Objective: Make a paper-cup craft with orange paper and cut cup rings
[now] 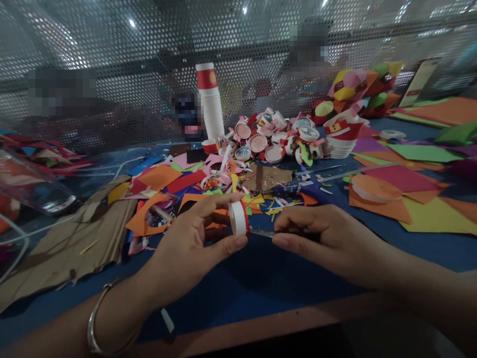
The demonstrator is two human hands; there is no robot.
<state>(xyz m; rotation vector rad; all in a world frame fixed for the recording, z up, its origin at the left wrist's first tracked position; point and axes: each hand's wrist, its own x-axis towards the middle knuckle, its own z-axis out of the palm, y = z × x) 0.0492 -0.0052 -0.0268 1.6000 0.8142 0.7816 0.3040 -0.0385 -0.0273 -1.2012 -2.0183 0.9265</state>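
My left hand [201,243] grips a short white paper cup base [237,218] with a red edge, thumb below and fingers above, its round face turned sideways. In my right hand [316,233], closed in a fist, is a thin metal blade [261,233]. Its tip points left and meets the red edge of the cup base; my fingers hide the handle, so its exact kind is unclear. Both hands are over the blue table [257,278] near its front edge. Behind them lie cut paper scraps [158,177] in many colours.
A tall stack of paper cups [213,114] stands at the back, beside a heap of cut cup bases [258,143] and a cut-edged red cup [343,130]. Corrugated cardboard [48,271] lies left, coloured paper sheets [439,214] right. A perforated metal screen [130,59] rises behind.
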